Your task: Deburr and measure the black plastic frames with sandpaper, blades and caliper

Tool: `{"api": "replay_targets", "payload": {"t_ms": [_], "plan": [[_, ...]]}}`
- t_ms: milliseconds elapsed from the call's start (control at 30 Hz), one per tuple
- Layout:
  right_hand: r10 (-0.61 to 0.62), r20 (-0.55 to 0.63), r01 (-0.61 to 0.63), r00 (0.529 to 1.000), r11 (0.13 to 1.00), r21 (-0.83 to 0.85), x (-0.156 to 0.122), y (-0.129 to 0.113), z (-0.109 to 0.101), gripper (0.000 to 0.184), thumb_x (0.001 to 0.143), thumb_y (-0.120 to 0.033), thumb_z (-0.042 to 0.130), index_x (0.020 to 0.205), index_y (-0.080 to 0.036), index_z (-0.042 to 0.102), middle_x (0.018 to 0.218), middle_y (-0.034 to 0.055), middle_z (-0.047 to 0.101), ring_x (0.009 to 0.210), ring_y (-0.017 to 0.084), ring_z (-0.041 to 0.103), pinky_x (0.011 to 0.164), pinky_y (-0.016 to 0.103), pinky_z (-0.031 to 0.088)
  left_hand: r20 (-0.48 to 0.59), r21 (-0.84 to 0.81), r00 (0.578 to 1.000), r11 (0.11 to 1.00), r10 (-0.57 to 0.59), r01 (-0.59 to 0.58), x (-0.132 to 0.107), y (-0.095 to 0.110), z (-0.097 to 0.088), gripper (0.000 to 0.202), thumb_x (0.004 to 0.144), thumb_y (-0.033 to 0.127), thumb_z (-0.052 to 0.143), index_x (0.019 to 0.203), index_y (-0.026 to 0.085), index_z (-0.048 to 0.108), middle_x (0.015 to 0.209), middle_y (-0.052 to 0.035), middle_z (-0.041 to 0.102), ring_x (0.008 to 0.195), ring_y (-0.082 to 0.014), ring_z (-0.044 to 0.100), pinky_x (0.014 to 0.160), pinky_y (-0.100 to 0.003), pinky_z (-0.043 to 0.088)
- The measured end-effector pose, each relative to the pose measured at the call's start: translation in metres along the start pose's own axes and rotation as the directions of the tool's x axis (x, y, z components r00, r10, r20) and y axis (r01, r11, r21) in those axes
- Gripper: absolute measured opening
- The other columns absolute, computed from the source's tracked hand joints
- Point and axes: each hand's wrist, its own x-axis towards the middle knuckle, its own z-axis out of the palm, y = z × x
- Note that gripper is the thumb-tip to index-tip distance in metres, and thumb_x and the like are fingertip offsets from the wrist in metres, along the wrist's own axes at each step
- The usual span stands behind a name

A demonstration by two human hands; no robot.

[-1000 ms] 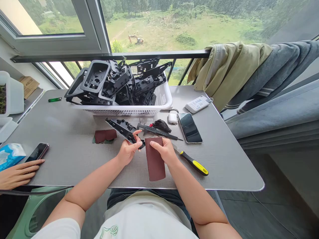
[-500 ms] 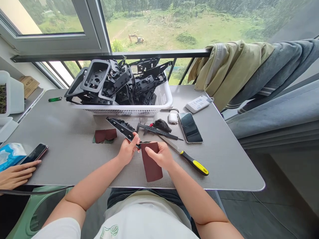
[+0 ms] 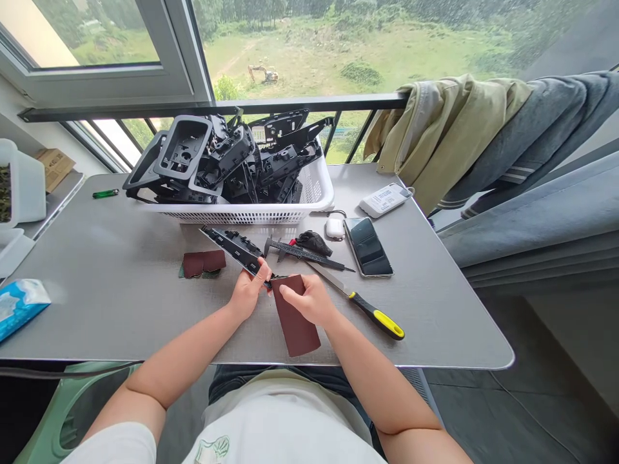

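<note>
My left hand (image 3: 249, 291) is closed around the near end of a long black plastic trim part (image 3: 231, 248), which points away to the upper left. A reddish-brown sheet of sandpaper (image 3: 296, 325) is pinched in my right hand (image 3: 310, 300), the thumb flat on its face. The sheet's upper edge meets the near end of the trim part; the exact contact is hidden by my fingers. Beyond my hands lie a dark caliper (image 3: 312, 255) and a file (image 3: 377, 316) with a black and yellow handle. More folded sandpaper (image 3: 203, 263) rests left of the trim part.
A white basket (image 3: 242, 214) heaped with black plastic parts (image 3: 236, 158) stands at the back. To the right are a phone (image 3: 368, 248), a white earbud case (image 3: 335, 229) and a white device (image 3: 385, 200). A blue tissue pack (image 3: 22, 306) sits at the left edge.
Another person's hand and the phone beside it have gone from the left side. The sandpaper's lower end has swung slightly right; both my hands keep their holds.
</note>
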Motion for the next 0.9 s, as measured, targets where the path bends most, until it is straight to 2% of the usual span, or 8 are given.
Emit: {"api": "replay_targets", "payload": {"t_ms": [100,167,267,333,467,700,900], "plan": [[0.022,-0.067,-0.019,0.998,0.999,0.037,0.003,0.001,-0.004,0.029,0.064,-0.034,0.062,0.046,-0.02,0.044,0.045,-0.0055,0.039,0.046,0.008,0.033,0.043,0.023,0.025,0.024,-0.082,0.999,0.996,-0.021,0.023,-0.001,0.003,-0.001,0.042,0.065,0.05,0.082,0.08,0.02,0.056,0.063,0.0048,0.046,0.054,-0.0092,0.044,0.043,-0.022,0.04],[0.047,-0.09,-0.041,0.995,0.997,0.066,0.006,0.002,-0.007,0.032,0.063,-0.036,0.063,0.047,-0.021,0.041,0.045,-0.0063,0.036,0.046,0.008,0.031,0.044,0.023,0.024,0.065,-0.133,0.997,0.99,-0.028,0.037,-0.002,0.007,-0.002,0.039,0.063,0.038,0.085,0.083,0.019,0.057,0.065,0.0047,0.048,0.055,-0.0084,0.044,0.047,-0.021,0.041],[0.088,-0.085,-0.079,0.992,0.991,0.11,0.008,0.004,-0.008,0.032,0.062,-0.039,0.065,0.049,-0.02,0.042,0.045,-0.0064,0.038,0.046,0.008,0.032,0.044,0.023,0.024,0.125,-0.186,0.991,0.98,-0.046,0.069,-0.002,0.011,-0.005,0.038,0.058,0.02,0.084,0.083,0.019,0.056,0.068,0.0049,0.048,0.057,-0.0069,0.043,0.049,-0.019,0.04],[0.114,-0.067,-0.104,0.991,0.985,0.138,0.008,0.005,-0.005,0.03,0.061,-0.04,0.067,0.051,-0.019,0.046,0.047,-0.0057,0.041,0.046,0.008,0.035,0.045,0.023,0.026,0.157,-0.229,0.984,0.966,-0.085,0.119,-0.002,0.013,-0.006,0.038,0.057,0.014,0.082,0.084,0.02,0.056,0.069,0.0051,0.048,0.057,-0.0063,0.042,0.049,-0.018,0.039],[0.146,-0.04,-0.135,0.989,0.972,0.19,0.007,0.006,-0.001,0.03,0.059,-0.042,0.069,0.055,-0.018,0.052,0.049,-0.0041,0.047,0.048,0.009,0.039,0.046,0.023,0.03,0.183,-0.306,0.974,0.934,-0.132,0.184,0.0,0.014,-0.008,0.039,0.059,0.012,0.08,0.088,0.02,0.056,0.071,0.0044,0.047,0.058,-0.0067,0.042,0.051,-0.018,0.037],[0.161,-0.051,-0.142,0.986,0.955,0.26,0.005,0.007,0.001,0.032,0.057,-0.042,0.073,0.054,-0.018,0.052,0.048,-0.0042,0.047,0.047,0.009,0.039,0.045,0.022,0.03,0.18,-0.312,0.975,0.933,-0.126,0.178,0.001,0.012,-0.008,0.04,0.058,0.014,0.082,0.085,0.021,0.054,0.073,0.0046,0.045,0.065,-0.008,0.047,0.064,-0.022,0.043],[0.138,-0.08,-0.108,0.987,0.948,0.299,0.005,0.007,0.001,0.031,0.058,-0.045,0.072,0.057,-0.017,0.057,0.052,-0.0021,0.053,0.049,0.01,0.044,0.048,0.024,0.036,0.192,-0.303,0.971,0.932,-0.144,0.198,0.001,0.011,-0.008,0.041,0.057,0.014,0.083,0.081,0.02,0.051,0.074,0.0043,0.044,0.066,-0.0086,0.047,0.066,-0.023,0.043]]}}
